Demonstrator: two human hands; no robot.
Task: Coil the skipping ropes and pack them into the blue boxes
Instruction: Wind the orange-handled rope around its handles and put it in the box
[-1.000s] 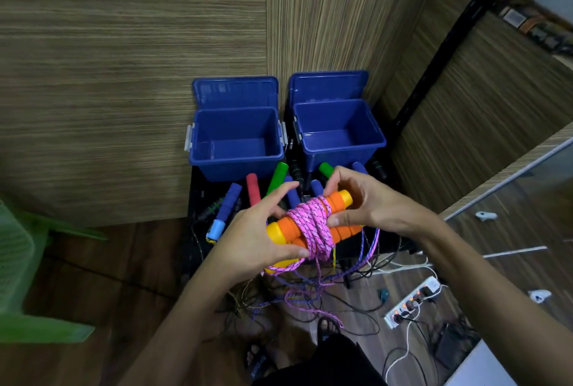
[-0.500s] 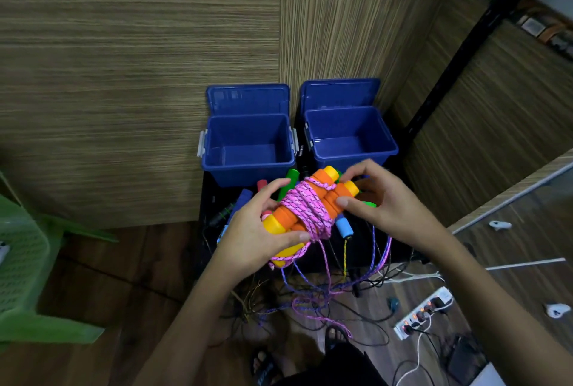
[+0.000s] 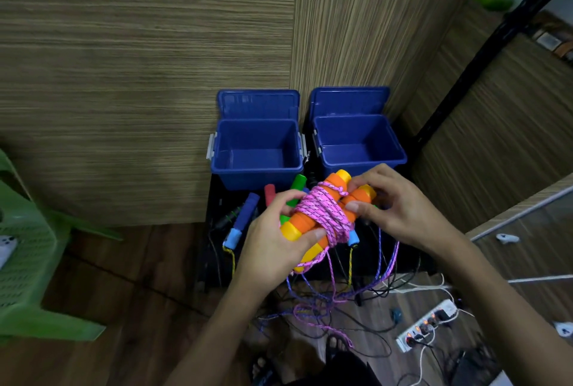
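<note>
Just before two open, empty blue plastic boxes (image 3: 257, 150): left hand (image 3: 273, 249) and right hand (image 3: 400, 212) clasping orange-and-yellow foam-grip handles (image 3: 305, 221) wrapped in soft pink braided rope (image 3: 322, 212). Likely light, floppy tail; best gripped across the rigid handles.

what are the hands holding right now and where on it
Both hold the orange-handled skipping rope, wound in pink cord: the left hand grips the handles' near yellow-capped ends, the right hand pinches their far ends.
</note>
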